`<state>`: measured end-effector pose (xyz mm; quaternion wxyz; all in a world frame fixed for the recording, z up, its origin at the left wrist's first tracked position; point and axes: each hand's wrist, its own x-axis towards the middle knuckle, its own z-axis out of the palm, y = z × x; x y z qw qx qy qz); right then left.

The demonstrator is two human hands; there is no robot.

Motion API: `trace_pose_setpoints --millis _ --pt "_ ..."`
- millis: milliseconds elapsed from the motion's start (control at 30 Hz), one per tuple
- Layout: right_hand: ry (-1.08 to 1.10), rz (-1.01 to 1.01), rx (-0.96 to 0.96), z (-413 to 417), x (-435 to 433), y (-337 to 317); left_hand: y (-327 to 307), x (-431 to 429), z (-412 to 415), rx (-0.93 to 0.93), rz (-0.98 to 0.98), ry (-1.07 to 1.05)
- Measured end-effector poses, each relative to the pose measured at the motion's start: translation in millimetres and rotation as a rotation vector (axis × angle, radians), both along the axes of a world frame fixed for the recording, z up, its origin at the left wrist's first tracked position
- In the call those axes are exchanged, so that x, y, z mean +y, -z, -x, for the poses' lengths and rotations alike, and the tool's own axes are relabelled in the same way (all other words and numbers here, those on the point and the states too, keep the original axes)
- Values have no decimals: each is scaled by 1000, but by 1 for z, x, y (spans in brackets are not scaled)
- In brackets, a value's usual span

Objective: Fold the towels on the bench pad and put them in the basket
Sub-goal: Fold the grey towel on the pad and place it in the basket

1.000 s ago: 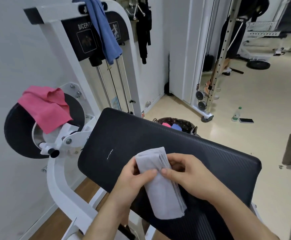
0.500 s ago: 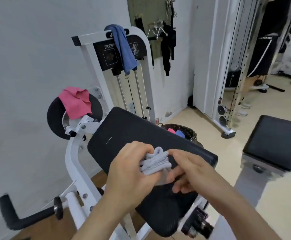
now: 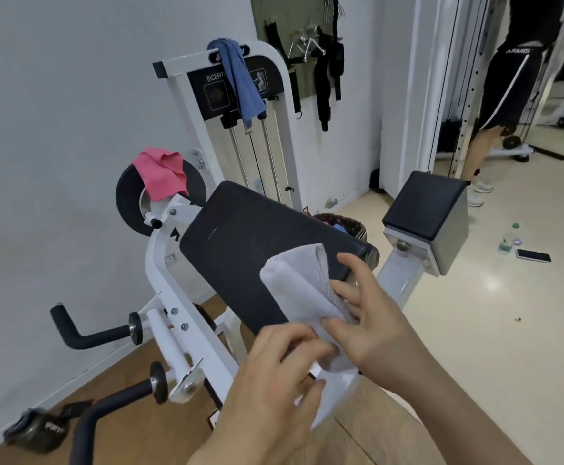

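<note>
Taking the bench pad [image 3: 240, 236] as our landmark and reading from its left side across: a pink towel [image 3: 161, 176] lies draped on the black disc up and to the left of the pad, and a blue towel [image 3: 240, 78] hangs from the machine's top bar behind it. Both are unfolded, so we judge that at least two towels remain after this one.

At the pad's near right corner we hold the grey towel [image 3: 302, 290]. A second ago it lay flat on the pad as a long folded strip under both hands; half a second ago we had it bunched between our fingers. Now it is lifted off the pad surface, overlapping only the near right edge. That tells us the folding of this towel is finished or nearly so, and the carry to the basket is beginning.

Our left hand [image 3: 274, 374] curls its fingers closed on the towel's lower end, pinching the cloth. Our right hand [image 3: 367, 317] has its fingers spread, pressed flat against the towel's layered right edge, steadying rather than clamping.

The towel's long axis runs diagonally: its rounded folded end points up and away toward the pad's middle, its loose end hangs down toward us, below the pad.

Just beyond the pad's far right corner sits the basket [image 3: 351, 224], mostly hidden, with pink and blue cloth showing inside.
</note>
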<state>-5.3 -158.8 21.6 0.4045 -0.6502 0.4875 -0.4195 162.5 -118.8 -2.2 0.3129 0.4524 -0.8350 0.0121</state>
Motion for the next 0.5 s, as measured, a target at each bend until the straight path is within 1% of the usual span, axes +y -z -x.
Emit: trace_pose_setpoints --millis 67,133,200,267,367,400,467,500 --pt "-58 69 80 5 17 -2 -8 15 -4 134 54 -65" --pt "-84 129 127 8 35 -3 -16 27 -7 197 115 -159" --pt "-74 173 199 10 55 -2 -23 41 -8 231 111 -225" --pt "-86 207 258 11 77 -1 -28 57 -11 254 42 -226" --pt "-73 281 330 12 110 -2 -39 81 -13 234 -228 -108" --pt "-71 306 347 13 120 -2 -41 87 -12 201 -285 -72" --pt "-59 360 361 20 136 -2 -45 97 -4 127 -278 -34" --pt "-46 377 366 26 142 -3 -47 102 2 140 -264 -26"
